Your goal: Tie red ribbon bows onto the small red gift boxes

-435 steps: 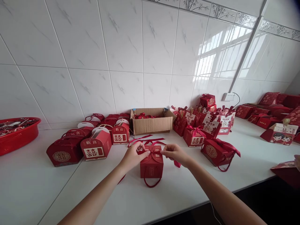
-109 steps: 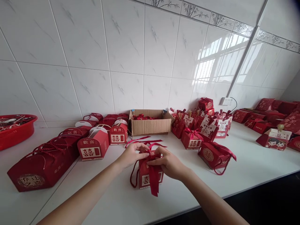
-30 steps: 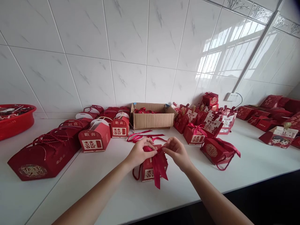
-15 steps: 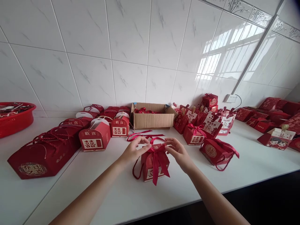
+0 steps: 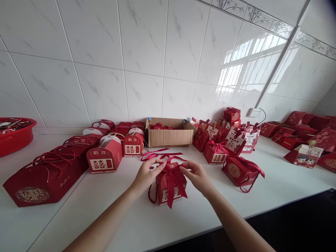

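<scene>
A small red gift box (image 5: 181, 186) with a cord handle stands on the white counter (image 5: 147, 224) in front of me. A red ribbon bow (image 5: 173, 175) is tied on its top, tails hanging down the front. My left hand (image 5: 147, 172) is at the box's left top edge, thumb and forefinger pinched on the bow's left loop. My right hand (image 5: 196, 175) is at the right top edge, fingertips pinched on the right loop.
An open cardboard box (image 5: 169, 134) of ribbons stands behind, with loose ribbons (image 5: 157, 154) before it. Several red gift boxes (image 5: 103, 159) sit at left, a large one (image 5: 44, 178) nearer. More beribboned boxes (image 5: 241, 169) crowd the right. A red basin (image 5: 14, 134) is far left.
The ribbon has gone from loose ends to a tied bow on the box top. Over the last second both hands have drawn apart on the loops, and the tails now hang down the front.
</scene>
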### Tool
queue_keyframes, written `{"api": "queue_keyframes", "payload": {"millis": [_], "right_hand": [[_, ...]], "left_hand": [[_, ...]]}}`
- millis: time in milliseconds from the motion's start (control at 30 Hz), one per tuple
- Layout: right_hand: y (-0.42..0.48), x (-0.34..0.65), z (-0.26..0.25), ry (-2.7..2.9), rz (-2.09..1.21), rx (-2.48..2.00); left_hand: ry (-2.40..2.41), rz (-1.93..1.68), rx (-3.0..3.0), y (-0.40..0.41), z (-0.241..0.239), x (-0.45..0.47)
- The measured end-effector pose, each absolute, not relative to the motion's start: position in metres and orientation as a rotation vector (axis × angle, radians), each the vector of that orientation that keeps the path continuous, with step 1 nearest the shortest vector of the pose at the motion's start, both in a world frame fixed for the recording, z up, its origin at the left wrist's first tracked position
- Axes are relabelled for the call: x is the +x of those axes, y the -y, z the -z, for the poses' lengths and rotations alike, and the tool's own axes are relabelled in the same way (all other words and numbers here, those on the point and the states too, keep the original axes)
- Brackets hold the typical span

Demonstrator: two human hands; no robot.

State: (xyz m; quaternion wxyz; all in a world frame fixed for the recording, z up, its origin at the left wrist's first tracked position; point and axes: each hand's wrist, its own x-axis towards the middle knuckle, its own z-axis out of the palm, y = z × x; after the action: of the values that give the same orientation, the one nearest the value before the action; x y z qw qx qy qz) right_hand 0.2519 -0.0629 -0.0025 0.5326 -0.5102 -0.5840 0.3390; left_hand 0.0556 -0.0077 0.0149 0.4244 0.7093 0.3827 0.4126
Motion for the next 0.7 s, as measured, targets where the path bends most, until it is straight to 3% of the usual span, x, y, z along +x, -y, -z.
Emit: {"api": "queue_keyframes", "payload": {"millis": [267,700], "right_hand": [[0.062,0.230,0.007,1.296,-0.511,-1.216],[0.062,0.219,0.020,1.054,-0.495,-1.236]], "left_hand": [[-1.029,-1.219,1.785,0.012,-0.006,0.069],[-1.129,-1.294,1.946,0.017,-0.002,0.072]]}}
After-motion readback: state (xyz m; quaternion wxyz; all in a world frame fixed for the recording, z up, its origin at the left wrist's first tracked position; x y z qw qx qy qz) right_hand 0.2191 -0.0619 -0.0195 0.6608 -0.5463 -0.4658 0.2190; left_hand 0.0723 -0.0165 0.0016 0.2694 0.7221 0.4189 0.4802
